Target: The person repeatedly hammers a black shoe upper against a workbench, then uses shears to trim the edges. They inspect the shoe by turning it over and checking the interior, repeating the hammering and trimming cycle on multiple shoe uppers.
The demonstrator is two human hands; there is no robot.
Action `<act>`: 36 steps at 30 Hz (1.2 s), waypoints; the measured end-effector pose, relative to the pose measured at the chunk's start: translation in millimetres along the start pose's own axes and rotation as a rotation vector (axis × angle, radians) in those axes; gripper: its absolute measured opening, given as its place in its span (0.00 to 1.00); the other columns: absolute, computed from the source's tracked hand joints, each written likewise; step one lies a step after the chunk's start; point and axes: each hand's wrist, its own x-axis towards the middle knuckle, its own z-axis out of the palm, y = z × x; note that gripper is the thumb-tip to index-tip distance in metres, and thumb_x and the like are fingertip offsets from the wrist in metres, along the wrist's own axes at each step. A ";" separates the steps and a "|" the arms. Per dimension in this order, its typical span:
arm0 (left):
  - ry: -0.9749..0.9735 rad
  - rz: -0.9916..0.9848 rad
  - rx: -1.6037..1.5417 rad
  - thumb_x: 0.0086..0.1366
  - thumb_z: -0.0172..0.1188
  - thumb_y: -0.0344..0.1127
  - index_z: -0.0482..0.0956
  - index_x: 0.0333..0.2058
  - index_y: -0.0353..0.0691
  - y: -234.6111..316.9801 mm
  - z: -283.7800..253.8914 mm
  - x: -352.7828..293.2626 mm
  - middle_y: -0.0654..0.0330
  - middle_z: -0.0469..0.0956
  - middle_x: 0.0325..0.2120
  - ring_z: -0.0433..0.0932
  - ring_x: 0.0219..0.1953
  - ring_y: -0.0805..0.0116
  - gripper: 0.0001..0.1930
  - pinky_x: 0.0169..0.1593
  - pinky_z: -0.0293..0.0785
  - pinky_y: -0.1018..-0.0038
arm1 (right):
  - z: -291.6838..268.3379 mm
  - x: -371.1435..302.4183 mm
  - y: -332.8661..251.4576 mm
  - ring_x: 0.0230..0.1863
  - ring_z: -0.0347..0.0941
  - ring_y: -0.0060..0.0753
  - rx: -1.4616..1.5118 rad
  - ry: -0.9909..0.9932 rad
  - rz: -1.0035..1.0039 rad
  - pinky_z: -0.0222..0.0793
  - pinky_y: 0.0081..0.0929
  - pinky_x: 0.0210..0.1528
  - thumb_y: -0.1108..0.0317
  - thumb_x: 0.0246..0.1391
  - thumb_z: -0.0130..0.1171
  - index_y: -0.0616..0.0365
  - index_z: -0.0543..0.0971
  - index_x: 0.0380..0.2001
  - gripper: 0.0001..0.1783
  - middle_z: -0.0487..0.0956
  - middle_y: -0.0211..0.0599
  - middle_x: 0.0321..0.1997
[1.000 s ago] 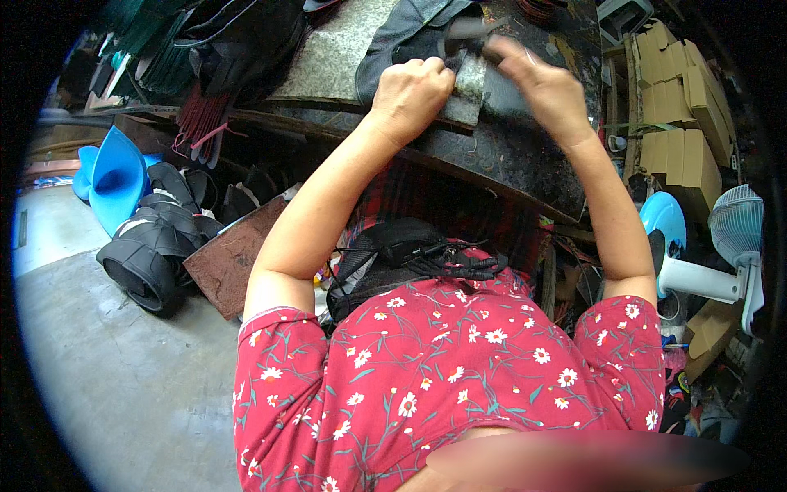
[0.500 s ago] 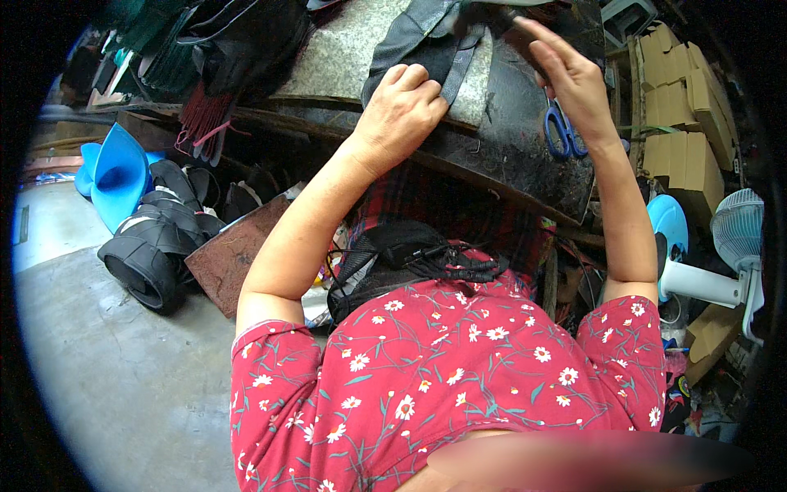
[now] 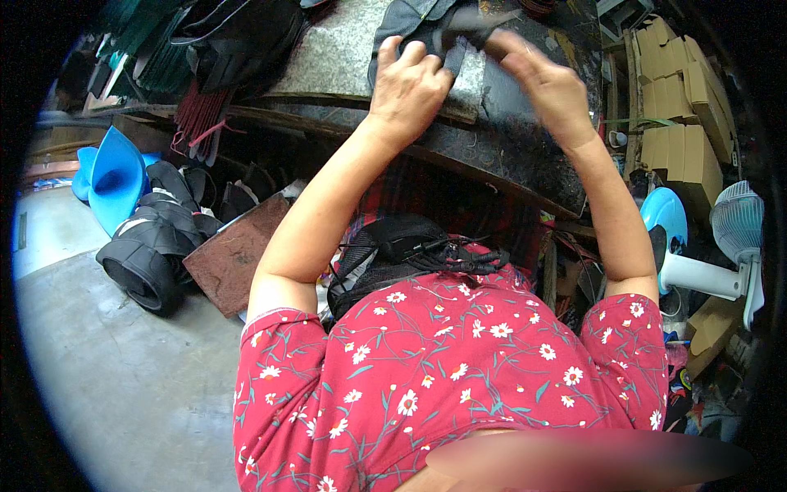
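A dark grey, fabric-like piece lies on a pale speckled slab at the far side of the workbench. My left hand presses on the piece, its fingers bent down and closed on the near edge; the fingertips are hidden. Just to the right, my right hand is wrapped round the handle of what looks like a hammer. Motion smears the tool and the fingers. Its dark head is over the right part of the piece, and I cannot tell whether they touch.
Dark shoe-like pieces are piled at the bench's far left, above hanging dark red strips. Blue sheets and a black bundle sit lower left. Cardboard boxes and a white fan stand right.
My right hand has swung left and down with the hammer, toward the grey piece. The blue-handled scissors beside it have gone from sight. My left hand has shifted slightly right, index finger raised more.
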 end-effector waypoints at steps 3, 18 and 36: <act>-0.070 -0.195 -0.081 0.52 0.69 0.43 0.81 0.29 0.49 -2.3 -9.4 -13.4 0.68 0.78 0.28 0.74 0.41 0.65 0.08 0.56 0.60 0.58 | 10.6 -8.0 5.0 0.37 0.80 0.55 -0.182 -0.161 0.096 0.76 0.45 0.36 0.40 0.64 0.46 0.22 0.75 0.57 0.21 0.82 0.48 0.34; 0.211 -0.062 -0.456 0.49 0.61 0.29 0.80 0.33 0.42 -22.6 -6.8 -0.6 0.57 0.77 0.34 0.77 0.40 0.55 0.10 0.46 0.71 0.60 | 3.7 -16.6 5.6 0.30 0.80 0.52 -0.107 -0.176 0.018 0.74 0.44 0.29 0.43 0.66 0.46 0.25 0.73 0.60 0.21 0.79 0.49 0.24; -0.435 -0.067 -0.607 0.55 0.67 0.47 0.83 0.40 0.52 -62.1 68.4 56.8 0.62 0.80 0.37 0.81 0.42 0.59 0.15 0.46 0.76 0.64 | -16.0 -16.2 -16.7 0.35 0.80 0.52 -0.096 -0.286 0.084 0.76 0.41 0.34 0.42 0.62 0.51 0.22 0.77 0.55 0.20 0.82 0.44 0.33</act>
